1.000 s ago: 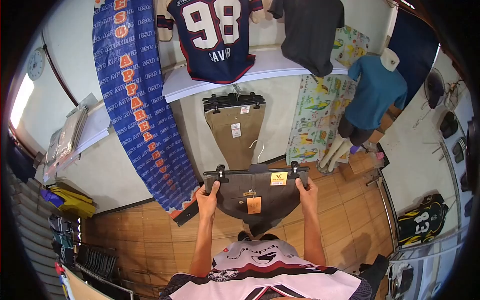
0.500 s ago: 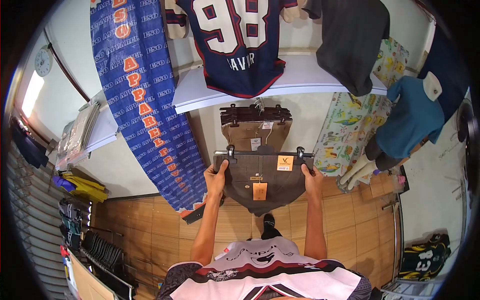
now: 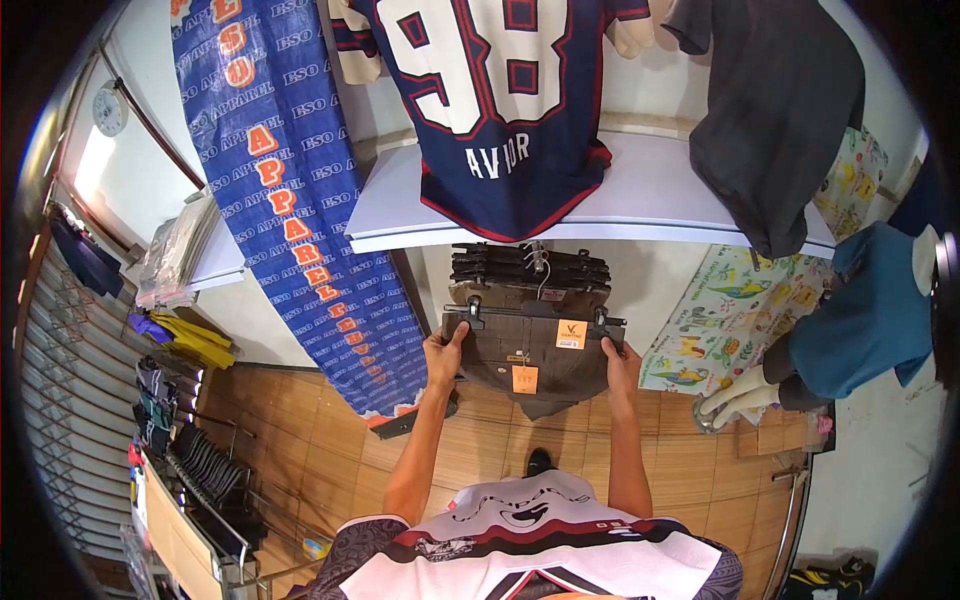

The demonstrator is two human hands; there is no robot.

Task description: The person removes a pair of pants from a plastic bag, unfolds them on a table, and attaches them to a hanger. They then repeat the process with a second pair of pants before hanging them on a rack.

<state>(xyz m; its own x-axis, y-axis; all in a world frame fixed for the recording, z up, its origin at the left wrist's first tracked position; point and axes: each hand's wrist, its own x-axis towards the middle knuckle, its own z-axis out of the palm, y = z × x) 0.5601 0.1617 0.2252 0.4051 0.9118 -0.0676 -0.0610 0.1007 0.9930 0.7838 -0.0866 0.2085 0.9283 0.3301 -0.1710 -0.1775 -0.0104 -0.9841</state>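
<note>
While the left hand (image 3: 443, 358) and right hand (image 3: 622, 370) pinch their upper corners between fingers, dark brown cloth trousers (image 3: 485, 352) hang from a black clip hanger (image 3: 475, 318) below the white shelf (image 3: 650, 190)'s front edge; crowded black hangers (image 3: 490, 260) behind could snag its hook, loosening the clips.

A long, pale white shelf with a straight front edge (image 3: 640, 225) carries a navy, red-trimmed jersey numbered 98 (image 3: 510, 120) and a plain dark grey T-shirt (image 3: 775, 130), both draping over its edge.
</note>
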